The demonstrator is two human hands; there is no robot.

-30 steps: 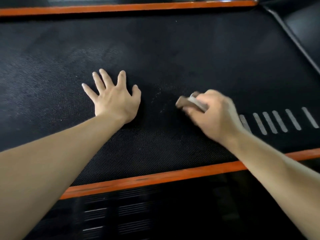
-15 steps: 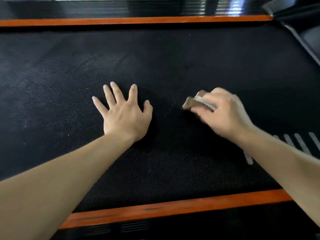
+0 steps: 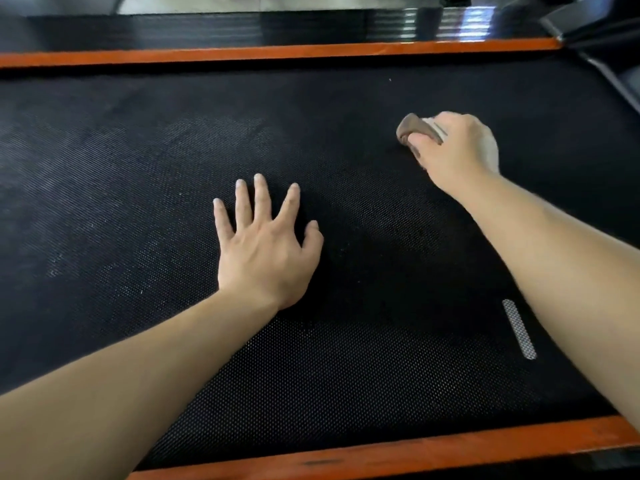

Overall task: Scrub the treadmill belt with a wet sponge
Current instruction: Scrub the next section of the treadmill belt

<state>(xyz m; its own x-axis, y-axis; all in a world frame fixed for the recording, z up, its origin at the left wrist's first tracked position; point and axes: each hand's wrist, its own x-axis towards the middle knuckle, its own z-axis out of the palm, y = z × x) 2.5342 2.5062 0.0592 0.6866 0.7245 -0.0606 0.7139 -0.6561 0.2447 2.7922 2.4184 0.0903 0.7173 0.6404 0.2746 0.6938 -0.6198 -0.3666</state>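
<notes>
On the far right of the black textured treadmill belt (image 3: pixel 346 358), your right hand (image 3: pixel 453 152) clenches the brown-and-white wet sponge (image 3: pixel 417 129). Your left hand (image 3: pixel 265 249) lies flat, fingers spread; leaning hard on it could shift the belt.

Light: dim, with glare streaks on the glossy far rail (image 3: pixel 450 22)
Shadow: soft — pooled beside the left hand (image 3: pixel 266 251)
Edges: bowed — wide-angle

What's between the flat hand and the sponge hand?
Only bare black belt lies between the left hand and the sponge the right hand grips, head view.
</notes>
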